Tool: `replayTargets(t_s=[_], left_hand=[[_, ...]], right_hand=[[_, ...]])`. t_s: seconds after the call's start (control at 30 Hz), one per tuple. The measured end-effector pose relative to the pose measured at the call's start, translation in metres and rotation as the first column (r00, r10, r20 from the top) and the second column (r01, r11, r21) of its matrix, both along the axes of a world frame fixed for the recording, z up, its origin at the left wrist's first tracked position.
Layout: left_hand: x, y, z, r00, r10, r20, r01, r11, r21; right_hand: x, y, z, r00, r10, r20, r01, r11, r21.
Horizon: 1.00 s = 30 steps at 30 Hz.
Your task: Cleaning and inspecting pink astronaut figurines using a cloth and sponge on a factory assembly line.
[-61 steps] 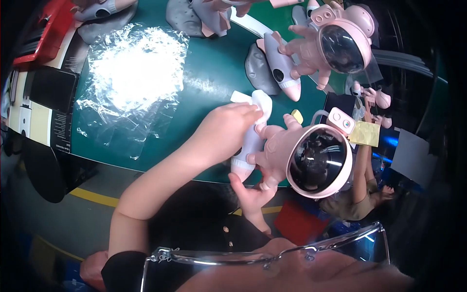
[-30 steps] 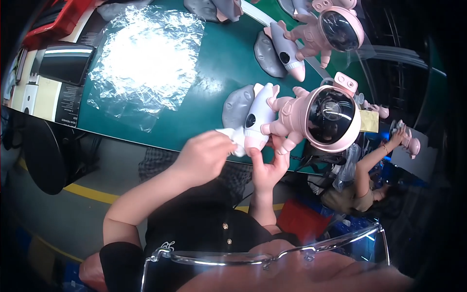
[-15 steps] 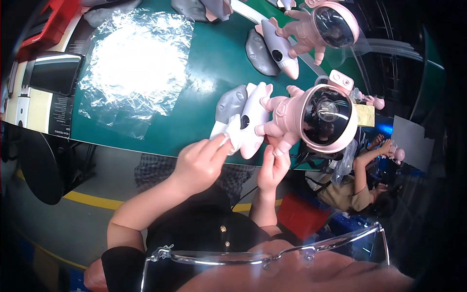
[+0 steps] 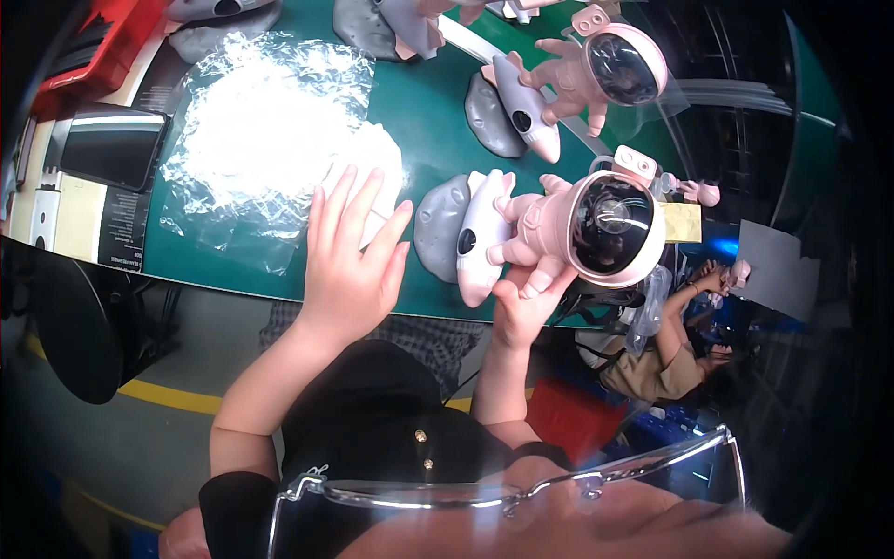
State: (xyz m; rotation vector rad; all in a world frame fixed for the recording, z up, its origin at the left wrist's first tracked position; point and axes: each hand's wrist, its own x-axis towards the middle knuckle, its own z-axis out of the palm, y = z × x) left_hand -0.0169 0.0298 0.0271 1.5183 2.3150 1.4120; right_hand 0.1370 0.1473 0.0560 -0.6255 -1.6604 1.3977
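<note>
In front of me a pink astronaut figurine (image 4: pixel 542 226) with a dark, glossy visor sits astride a lilac-and-pink rocket (image 4: pixel 479 244). The rocket rests on a grey cratered base (image 4: pixel 440 228). My right hand (image 4: pixel 529 312) grips the figurine from below, near its lower arm; some fingertips are hidden behind it. To the left, my left hand (image 4: pixel 352 265) is open with fingers spread, its fingertips over a white cloth (image 4: pixel 380 154). That cloth lies at the right edge of a stack of shiny clear plastic bags (image 4: pixel 251 140).
Another astronaut on a rocket (image 4: pixel 570 79) stands farther back on the green table (image 4: pixel 419 121). More grey-based rockets (image 4: pixel 372 28) line the far edge. At left are a dark phone-like slab (image 4: pixel 110 144) and a red bin (image 4: pixel 102 51). A co-worker (image 4: pixel 656 368) works at the right.
My left hand has moved left with the white cloth, away from the rocket, and its fingers have opened over it. My right hand still holds the figurine, which has shifted slightly left.
</note>
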Motion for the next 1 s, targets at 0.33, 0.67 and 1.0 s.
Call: replayTargets(t_s=[0.33,0.67,1.0], left_hand=[[-0.005,0.001,-0.014,1.0,0.011,0.018,-0.015,0.973,0.232],[-0.009,-0.01,-0.018,0.987,-0.008,0.16,-0.037,0.96,0.279],[-0.012,-0.005,-0.018,0.982,0.0,0.188,-0.052,0.96,0.276]], right_hand=[[-0.013,0.023,0.006,0.988,0.045,-0.147,-0.038,0.998,0.048],[-0.017,-0.018,0.069,0.996,0.088,-0.032,-0.09,0.995,-0.05],[0.003,0.012,0.071,0.926,0.224,-0.305,-0.335,0.859,-0.387]])
